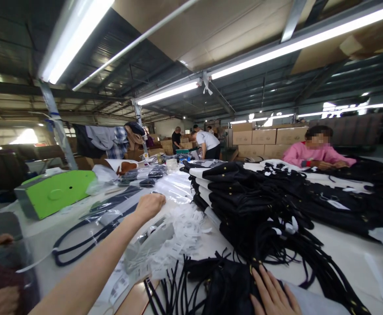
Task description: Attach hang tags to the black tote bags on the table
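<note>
Lying bottom centre, the black bag (227,284) looks soft, best held by its body; right hand (272,293) spread on it, left hand (150,205) curled mid-frame, any pinch unclear.

Left hand (150,205) seemingly curled, right hand (273,294) spread

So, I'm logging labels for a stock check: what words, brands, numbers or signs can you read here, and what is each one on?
None can be read.
Pile of white tags: small dark print, too blurred.
Printed white label at the front: marks too blurred.
White tag on the black goods at right: too small.
Cartons in the background: faint marks, too small.
</note>
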Motion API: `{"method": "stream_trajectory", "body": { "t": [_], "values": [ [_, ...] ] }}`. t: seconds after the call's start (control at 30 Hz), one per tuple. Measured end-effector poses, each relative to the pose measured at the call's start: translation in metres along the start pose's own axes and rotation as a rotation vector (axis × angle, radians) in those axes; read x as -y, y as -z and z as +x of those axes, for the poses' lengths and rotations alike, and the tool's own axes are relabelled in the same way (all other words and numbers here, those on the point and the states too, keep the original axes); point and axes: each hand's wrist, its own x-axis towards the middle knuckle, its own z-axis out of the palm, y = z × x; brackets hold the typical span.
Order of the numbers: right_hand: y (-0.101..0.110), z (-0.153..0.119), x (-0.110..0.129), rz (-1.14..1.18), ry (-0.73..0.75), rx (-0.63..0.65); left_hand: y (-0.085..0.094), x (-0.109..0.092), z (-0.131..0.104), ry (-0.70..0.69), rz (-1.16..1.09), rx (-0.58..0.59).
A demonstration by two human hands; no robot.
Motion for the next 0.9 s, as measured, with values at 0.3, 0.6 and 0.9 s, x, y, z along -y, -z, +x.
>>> {"method": "stream_trajectory", "body": {
  "t": [0.3, 0.6, 0.9],
  "values": [
    [0.050, 0.025, -0.008, 0.411, -0.170, 0.423, 0.033, -0.050, -0.037, -0.216, -0.090, -0.066],
    [0.193, 0.103, -0.008, 1.068, -0.256, 0.071, 0.082, -0.151, -0.089, -0.718, -0.336, -0.194],
    [0.160, 0.079, -0.052, 0.751, -0.557, 0.394, 0.002, -0.205, -0.039, -0.308, -1.195, 0.247]
  ]
}}
